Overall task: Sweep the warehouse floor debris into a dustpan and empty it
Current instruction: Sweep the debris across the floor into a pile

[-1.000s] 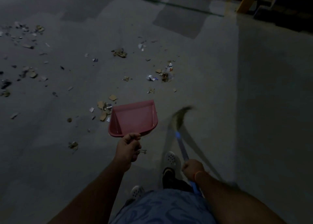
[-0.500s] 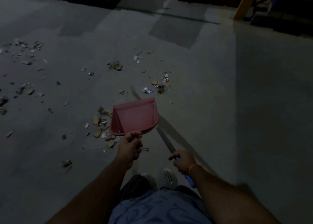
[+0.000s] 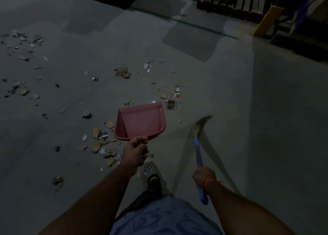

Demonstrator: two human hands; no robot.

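While the fingers [image 3: 140, 140] of the left hand [image 3: 134, 152] are curled round its handle, the pink plastic dustpan [image 3: 141, 121] is carried clear of the floor [image 3: 230, 101], seemingly ready to be set down. A blue-handled broom [image 3: 198, 142] is gripped in the right hand [image 3: 204, 176], bristles blurred. Torn cardboard debris [image 3: 99, 138] lies scattered left.

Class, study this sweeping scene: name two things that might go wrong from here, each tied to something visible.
1. The pink plastic dustpan, held by the left hand, appears raised; swept scraps may slide under it.
2. The blue-handled straw broom, gripped by the right hand, is blurred with motion right of the cardboard and paper scraps; a fast stroke could scatter them.
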